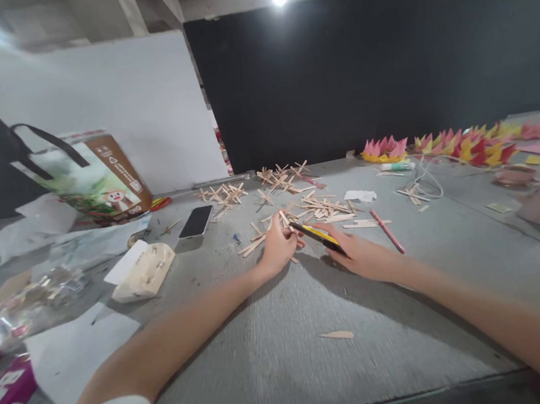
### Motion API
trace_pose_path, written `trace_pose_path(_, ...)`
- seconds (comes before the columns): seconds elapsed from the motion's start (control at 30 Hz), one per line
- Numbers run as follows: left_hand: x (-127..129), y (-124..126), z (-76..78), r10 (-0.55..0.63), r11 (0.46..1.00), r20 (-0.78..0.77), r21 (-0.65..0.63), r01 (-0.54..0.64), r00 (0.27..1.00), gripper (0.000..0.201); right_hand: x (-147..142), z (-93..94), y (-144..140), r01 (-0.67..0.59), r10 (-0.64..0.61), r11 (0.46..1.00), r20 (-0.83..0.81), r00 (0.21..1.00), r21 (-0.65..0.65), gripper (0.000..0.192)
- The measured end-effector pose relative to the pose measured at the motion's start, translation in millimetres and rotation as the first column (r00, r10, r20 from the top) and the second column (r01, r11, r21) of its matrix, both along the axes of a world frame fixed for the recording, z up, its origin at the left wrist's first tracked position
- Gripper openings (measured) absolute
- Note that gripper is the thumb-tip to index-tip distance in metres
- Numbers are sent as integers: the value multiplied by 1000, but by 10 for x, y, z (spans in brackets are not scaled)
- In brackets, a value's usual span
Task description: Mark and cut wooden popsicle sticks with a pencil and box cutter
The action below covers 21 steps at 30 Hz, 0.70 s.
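- looks like a craft workspace, bare concrete beams overhead
- grey table (276,355) littered with popsicle sticks (319,208)
- folded paper crowns (457,144), glue stick (396,166), pencil (387,231)

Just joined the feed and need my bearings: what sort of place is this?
Probably a craft workspace: a grey table strewn with wooden sticks, folded paper shapes along the back, and a yellow cutter in the right hand.

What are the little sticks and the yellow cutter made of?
The little sticks look like pale, unpainted wood: flat, matte, with rounded ends, like ice-lolly sticks. The yellow cutter in the right hand seems to be plastic, yellow with a black edge; its blade is too small to make out.
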State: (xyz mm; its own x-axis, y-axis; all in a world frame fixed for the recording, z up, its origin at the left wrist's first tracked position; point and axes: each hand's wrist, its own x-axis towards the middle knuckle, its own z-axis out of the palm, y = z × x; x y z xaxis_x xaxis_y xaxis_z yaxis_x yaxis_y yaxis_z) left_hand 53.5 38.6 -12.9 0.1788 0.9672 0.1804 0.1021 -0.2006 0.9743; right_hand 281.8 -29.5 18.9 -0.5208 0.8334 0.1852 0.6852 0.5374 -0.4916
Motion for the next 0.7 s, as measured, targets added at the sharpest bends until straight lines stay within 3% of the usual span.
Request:
trace_pose_path(0.2, -4, -4, 37, -40, 999, -3, 14, 40, 999, 61, -20, 0, 16, -37, 42, 996, -58, 997, 82, 63)
trace_pose_path(0.43, -21, -57, 23, -91, 991, -82, 95, 98, 992, 37, -54, -23, -4, 43, -32, 992, -99, 995, 117, 52)
trace_pose_path(0.53, -20, -89, 14, -75, 984, -141, 147, 96, 987, 36, -33, 73, -6, 63, -51, 989, -89, 995, 130, 49)
trace_pose_path(0.7, -1, -104, 27, -82, 989, -110, 117, 94, 991, 38, -31, 268, 60, 35, -29, 983, -32, 999, 178, 44)
